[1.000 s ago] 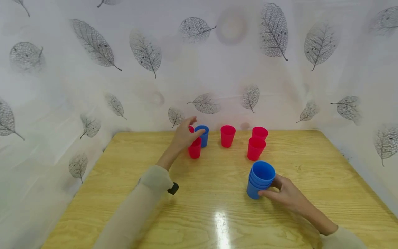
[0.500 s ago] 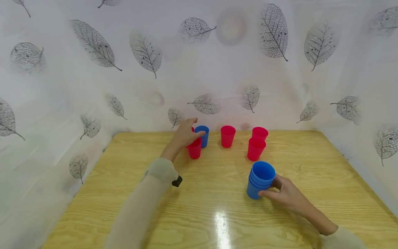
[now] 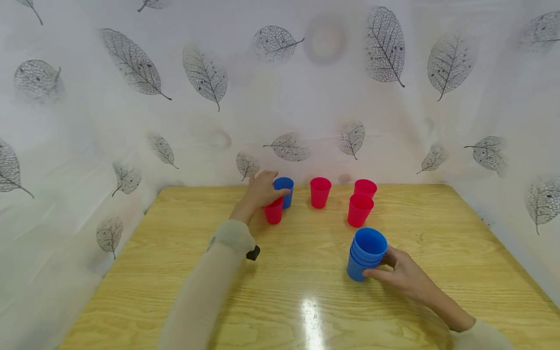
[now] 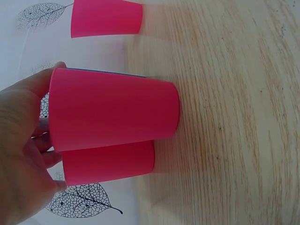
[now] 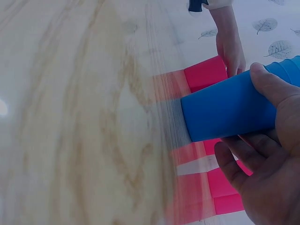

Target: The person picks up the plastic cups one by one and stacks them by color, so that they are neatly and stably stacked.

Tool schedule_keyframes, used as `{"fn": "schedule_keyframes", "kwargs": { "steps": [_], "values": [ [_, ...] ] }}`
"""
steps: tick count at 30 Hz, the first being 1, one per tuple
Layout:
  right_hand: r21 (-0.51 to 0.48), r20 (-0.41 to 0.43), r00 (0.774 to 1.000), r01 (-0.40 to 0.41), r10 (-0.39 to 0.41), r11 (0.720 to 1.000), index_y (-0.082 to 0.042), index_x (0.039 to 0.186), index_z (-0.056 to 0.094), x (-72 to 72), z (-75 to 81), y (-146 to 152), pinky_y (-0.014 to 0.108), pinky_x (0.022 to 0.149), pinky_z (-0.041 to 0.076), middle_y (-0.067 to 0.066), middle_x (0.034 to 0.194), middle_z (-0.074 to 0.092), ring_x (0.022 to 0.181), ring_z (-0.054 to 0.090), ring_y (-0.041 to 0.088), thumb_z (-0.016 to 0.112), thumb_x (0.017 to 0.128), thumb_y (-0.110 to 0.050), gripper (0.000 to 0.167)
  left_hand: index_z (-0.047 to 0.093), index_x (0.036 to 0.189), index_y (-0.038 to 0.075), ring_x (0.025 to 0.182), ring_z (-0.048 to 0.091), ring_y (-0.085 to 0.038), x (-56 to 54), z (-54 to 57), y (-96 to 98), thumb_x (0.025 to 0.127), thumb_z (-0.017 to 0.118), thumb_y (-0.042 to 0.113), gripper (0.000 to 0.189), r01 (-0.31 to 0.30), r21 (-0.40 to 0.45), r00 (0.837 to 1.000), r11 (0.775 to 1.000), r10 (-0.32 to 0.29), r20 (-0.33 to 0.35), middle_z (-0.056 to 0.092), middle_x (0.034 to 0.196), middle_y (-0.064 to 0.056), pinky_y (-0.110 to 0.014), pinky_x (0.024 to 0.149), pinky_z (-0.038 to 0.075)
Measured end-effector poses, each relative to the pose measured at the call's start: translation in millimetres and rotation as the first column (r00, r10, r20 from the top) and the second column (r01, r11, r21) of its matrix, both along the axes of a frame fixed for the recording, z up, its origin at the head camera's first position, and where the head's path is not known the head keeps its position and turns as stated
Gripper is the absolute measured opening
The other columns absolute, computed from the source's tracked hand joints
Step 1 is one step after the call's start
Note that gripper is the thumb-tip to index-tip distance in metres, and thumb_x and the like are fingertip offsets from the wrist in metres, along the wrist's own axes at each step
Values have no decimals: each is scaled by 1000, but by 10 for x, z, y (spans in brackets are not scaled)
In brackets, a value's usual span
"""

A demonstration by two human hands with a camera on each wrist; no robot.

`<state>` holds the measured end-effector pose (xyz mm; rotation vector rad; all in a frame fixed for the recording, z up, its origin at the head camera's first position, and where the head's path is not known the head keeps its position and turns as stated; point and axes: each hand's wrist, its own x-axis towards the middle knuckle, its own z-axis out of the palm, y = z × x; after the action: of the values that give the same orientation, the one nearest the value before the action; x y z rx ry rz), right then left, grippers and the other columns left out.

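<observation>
My left hand (image 3: 261, 190) reaches over the red cups at the far left, its thumb across the front of a single blue cup (image 3: 286, 194). A red cup (image 4: 112, 110) stands in front of that blue cup, and another red cup (image 4: 110, 164) stands beside it, mostly hidden by the hand in the head view. The left fingers are spread and loosely bent close to the rims. My right hand (image 3: 404, 272) holds a stack of nested blue cups (image 3: 363, 257), mouths up, at the right. In the right wrist view the thumb presses one side of the stack, with fingers on the other.
A red cup (image 3: 321, 193) stands alone at the back middle. Right of it are two more red cups, one in front (image 3: 360, 211) and one behind (image 3: 365, 188). The wooden table (image 3: 315, 272) ends at a leaf-patterned backdrop (image 3: 236, 121).
My left hand has moved slightly to the right and down over the blue cup, the forearm shifting right with it. The right hand and its blue stack stay in place.
</observation>
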<state>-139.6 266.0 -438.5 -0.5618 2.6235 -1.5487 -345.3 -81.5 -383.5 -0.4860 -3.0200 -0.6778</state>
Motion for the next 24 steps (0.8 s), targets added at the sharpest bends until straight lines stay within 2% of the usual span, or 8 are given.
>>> {"fn": "schedule_keyframes", "kwargs": {
  "steps": [5, 11, 14, 20, 24],
  "values": [
    [-2, 0, 1000, 6, -6, 1000, 6, 143, 50, -8, -18, -4, 26, 87, 57, 22, 131, 65, 110, 67, 16, 80, 91, -12, 62, 47, 154, 5, 149, 35, -30, -25, -18, 22, 97, 67, 53, 77, -29, -32, 999, 999, 29, 13, 48, 156, -13, -68, 121, 2],
    [-3, -8, 1000, 1, -1, 1000, 8, 142, 49, 1, -31, 5, 26, 86, 57, 24, 130, 65, 109, 66, 12, 79, 92, -10, 62, 51, 151, 5, 147, 39, -29, -47, -44, 80, 96, 64, 59, 78, -53, -97, 999, 994, 53, 2, 53, 152, -11, -69, 121, 2],
    [0, -2, 1000, 1, -1, 1000, 7, 143, 49, 5, -40, 3, 26, 87, 57, 24, 130, 64, 110, 67, 16, 79, 91, -10, 62, 51, 151, 6, 146, 40, -28, -55, -62, 104, 96, 62, 61, 79, -64, -134, 998, 989, 65, 0, 54, 151, -11, -70, 120, 3],
    [8, 10, 1000, 10, -10, 1000, 6, 144, 48, 1, -44, -1, 25, 87, 57, 23, 132, 64, 113, 66, 36, 80, 92, -12, 63, 51, 151, 7, 145, 41, -29, -49, -54, 112, 96, 64, 58, 77, -63, -171, 998, 983, 64, 0, 55, 149, -12, -72, 119, 3],
    [13, 5, 1000, 8, -8, 1000, 6, 143, 49, -6, -45, -2, 25, 87, 57, 23, 131, 64, 112, 66, 33, 80, 92, -12, 62, 53, 150, 7, 144, 41, -29, -51, -45, 96, 95, 65, 57, 75, -51, -155, 999, 987, 51, -3, 55, 148, -12, -73, 119, 2]
  ]
}}
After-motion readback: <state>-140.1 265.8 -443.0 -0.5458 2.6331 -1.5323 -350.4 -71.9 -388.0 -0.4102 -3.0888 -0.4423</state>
